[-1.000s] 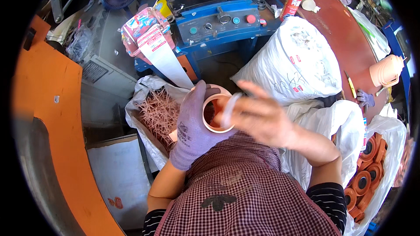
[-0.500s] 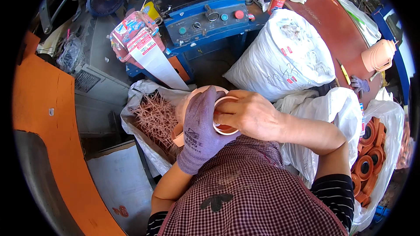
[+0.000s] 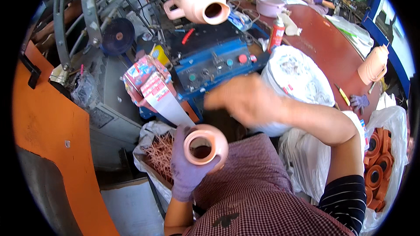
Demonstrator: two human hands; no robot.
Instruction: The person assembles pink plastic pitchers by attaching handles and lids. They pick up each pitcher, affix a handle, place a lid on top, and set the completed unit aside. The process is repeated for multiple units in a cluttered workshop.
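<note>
A pale pink plastic jug body (image 3: 221, 148) is in my left hand (image 3: 186, 168), which wears a purple glove. Its round mouth faces up, and the gloved fingers wrap around its side. My bare right hand (image 3: 247, 100) hangs in the air above and to the right of that jug, apart from it. Motion blurs its fingers, so I cannot make out whether they hold anything. Beyond, a second pink jug (image 3: 192, 2) with a handle lies tilted above the machine's dark top, its spout toward me. A roll of labels (image 3: 148, 78) with a trailing strip stands near my left hand.
A blue control panel (image 3: 214, 66) is ahead. Bulky sacks stand at the right: a white sack (image 3: 267, 129) and a bag of orange rings (image 3: 376, 177). Pink strips (image 3: 158, 156) fill a bag at left. The red-brown table (image 3: 317, 30) carries a spray can (image 3: 276, 35) and another jug (image 3: 371, 67).
My right hand has come out of the held jug's mouth and moved up, away from it. The view has shifted, bringing the second jug into sight at the top.
</note>
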